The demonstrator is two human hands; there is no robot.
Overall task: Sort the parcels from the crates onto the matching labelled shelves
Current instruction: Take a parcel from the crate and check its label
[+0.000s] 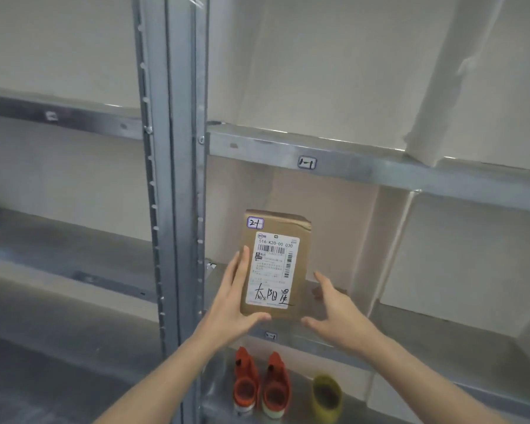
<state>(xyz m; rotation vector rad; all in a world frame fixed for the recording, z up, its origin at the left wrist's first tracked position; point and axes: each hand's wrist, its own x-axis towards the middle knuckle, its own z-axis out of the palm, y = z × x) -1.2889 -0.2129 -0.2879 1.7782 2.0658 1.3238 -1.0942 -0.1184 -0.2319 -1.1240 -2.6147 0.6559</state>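
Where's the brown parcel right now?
Head view, centre: the brown parcel is upright between the left hand and right hand, in the bay under the 1-1 shelf label, above the red shoes.

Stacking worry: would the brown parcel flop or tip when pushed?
Probably stiff: the parcel shows flat faces and straight edges. Likely light: the left hand supports it with straight fingers. Upright and narrow, it may tip easily.
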